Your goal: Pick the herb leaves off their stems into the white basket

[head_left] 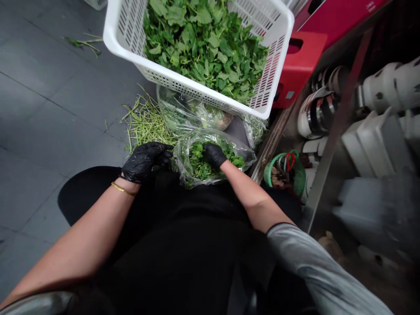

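My right hand (214,155), in a black glove, reaches into an open clear plastic bag (246,153) in front of me. Its fingers are closed on leafy greens (197,151), and their tips are partly hidden among the leaves. My left hand (146,160), also gloved in black, hovers just left of the bag with nothing visible in it. Its fingers are apart and point right. Beyond it lies a loose heap of cut green stems (149,124) on the floor. A white plastic basket (197,94) full of picked leaves (206,43) stands beyond the bag.
Another clear bag of greens (179,111) lies between the basket and the open bag. To the right runs a metal shelf (315,197) with stacked white dishes and a green basket (298,175). A red container (302,65) stands behind. Stray stems (87,43) lie on the grey tiles.
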The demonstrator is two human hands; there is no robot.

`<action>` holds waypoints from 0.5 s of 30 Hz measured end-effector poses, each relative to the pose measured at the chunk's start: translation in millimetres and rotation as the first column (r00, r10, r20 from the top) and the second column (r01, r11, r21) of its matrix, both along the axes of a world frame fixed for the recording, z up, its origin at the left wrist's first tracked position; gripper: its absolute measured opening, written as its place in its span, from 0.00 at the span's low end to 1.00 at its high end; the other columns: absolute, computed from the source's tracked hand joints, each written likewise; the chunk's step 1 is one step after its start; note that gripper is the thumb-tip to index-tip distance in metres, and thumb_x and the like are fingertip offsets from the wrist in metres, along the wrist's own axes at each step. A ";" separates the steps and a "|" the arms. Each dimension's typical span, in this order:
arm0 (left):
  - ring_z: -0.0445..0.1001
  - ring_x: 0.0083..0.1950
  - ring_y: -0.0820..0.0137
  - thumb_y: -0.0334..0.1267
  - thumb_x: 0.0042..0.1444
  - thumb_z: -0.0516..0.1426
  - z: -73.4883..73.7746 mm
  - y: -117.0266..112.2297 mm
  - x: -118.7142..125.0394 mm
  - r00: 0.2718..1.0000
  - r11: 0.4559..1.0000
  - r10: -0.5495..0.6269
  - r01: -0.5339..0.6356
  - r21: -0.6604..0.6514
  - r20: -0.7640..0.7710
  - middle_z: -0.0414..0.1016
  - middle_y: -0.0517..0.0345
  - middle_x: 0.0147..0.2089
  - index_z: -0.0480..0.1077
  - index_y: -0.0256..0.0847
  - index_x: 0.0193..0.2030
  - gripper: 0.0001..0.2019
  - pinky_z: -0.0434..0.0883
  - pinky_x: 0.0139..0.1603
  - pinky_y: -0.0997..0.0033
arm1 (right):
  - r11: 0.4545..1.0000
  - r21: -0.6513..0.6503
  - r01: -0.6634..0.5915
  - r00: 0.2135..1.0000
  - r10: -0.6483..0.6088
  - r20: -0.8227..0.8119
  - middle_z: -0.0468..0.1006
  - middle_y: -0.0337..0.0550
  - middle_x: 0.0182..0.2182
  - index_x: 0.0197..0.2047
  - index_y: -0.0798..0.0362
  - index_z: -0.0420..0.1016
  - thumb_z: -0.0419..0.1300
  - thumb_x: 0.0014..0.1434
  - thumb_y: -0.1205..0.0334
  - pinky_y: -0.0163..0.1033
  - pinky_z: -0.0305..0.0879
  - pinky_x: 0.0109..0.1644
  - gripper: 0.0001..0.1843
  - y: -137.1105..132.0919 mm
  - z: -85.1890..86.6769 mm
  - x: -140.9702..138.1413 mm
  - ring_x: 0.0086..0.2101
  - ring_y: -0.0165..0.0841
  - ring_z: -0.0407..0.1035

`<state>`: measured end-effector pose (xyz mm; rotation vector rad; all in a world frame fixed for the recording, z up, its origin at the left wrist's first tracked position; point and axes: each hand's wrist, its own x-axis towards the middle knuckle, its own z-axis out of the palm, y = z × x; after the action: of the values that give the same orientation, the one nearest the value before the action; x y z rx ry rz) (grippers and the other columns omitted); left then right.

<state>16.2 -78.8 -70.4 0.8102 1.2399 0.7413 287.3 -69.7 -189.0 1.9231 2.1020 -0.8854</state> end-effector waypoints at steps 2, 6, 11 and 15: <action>0.75 0.29 0.68 0.40 0.53 0.62 -0.9 -0.3 -1.8 1.000 0.999 -0.028 0.027 0.028 0.010 0.80 0.51 0.32 0.81 0.35 0.40 0.12 0.71 0.31 0.69 | 0.982 0.094 0.166 0.968 -0.144 -0.204 0.81 0.50 0.45 0.46 0.58 0.79 0.58 0.60 0.63 0.41 0.67 0.54 0.14 3.0 22.1 25.0 0.46 0.38 0.74; 0.74 0.28 0.70 0.41 0.53 0.62 -2.0 -2.2 0.9 0.998 0.996 -0.049 0.046 0.077 0.045 0.80 0.50 0.32 0.81 0.33 0.40 0.13 0.70 0.29 0.72 | 0.818 0.114 0.564 0.617 -0.325 -0.717 0.81 0.41 0.36 0.39 0.56 0.79 0.64 0.53 0.56 0.42 0.70 0.52 0.13 8.2 74.4 66.5 0.41 0.35 0.75; 0.76 0.31 0.67 0.38 0.50 0.64 4.5 -8.4 4.8 0.996 0.995 -0.012 0.003 0.103 0.090 0.81 0.48 0.33 0.81 0.34 0.38 0.11 0.72 0.32 0.70 | 0.653 -0.057 0.755 0.244 -0.361 -0.900 0.80 0.37 0.37 0.41 0.52 0.76 0.69 0.48 0.55 0.34 0.72 0.35 0.18 -5.7 139.4 69.1 0.33 0.29 0.73; 0.79 0.46 0.62 0.28 0.42 0.66 13.8 -24.8 13.1 0.977 0.991 -0.095 0.073 0.116 0.193 0.82 0.47 0.43 0.81 0.39 0.32 0.08 0.75 0.47 0.66 | 0.716 -0.337 0.611 0.077 -0.477 -0.876 0.79 0.35 0.33 0.41 0.52 0.73 0.71 0.45 0.55 0.30 0.68 0.25 0.21 -29.0 158.8 26.9 0.27 0.27 0.72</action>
<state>29.3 -103.5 -56.5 0.8510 0.9879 0.8055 314.2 -98.7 -30.2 2.7114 1.6098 -2.7207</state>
